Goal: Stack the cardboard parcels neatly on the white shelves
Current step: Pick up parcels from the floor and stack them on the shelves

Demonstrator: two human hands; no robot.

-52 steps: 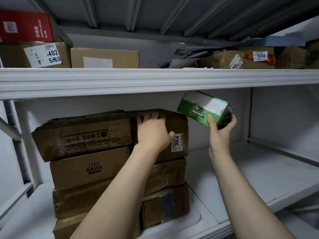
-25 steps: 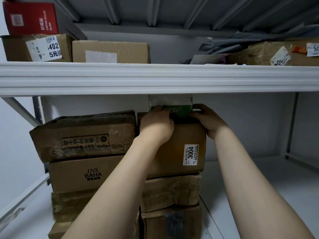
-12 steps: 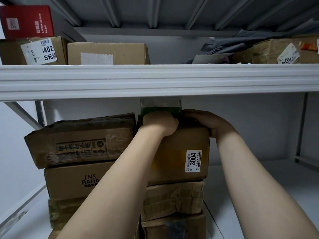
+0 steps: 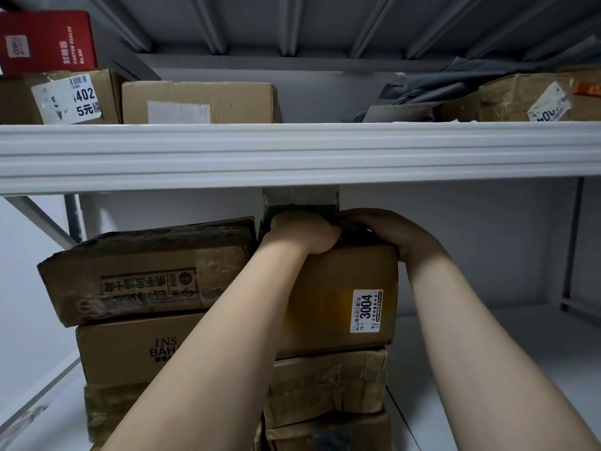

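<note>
Head — left hand [image 4: 302, 231], right hand [image 4: 387, 232], green box [image 4: 300, 203] under shelf edge [image 4: 292, 154]

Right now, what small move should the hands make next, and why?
Probably ease the green box squarely back, then let go: left hand and right hand both hold it, and it sits on the 3004 parcel just under the upper shelf.

A small green-and-white box [image 4: 300, 203] stands atop the brown 3004 box [image 4: 341, 297], tucked under the white shelf [image 4: 292, 151] edge; taped brown parcels [image 4: 146, 271] stack left of and below the 3004 box.
</note>
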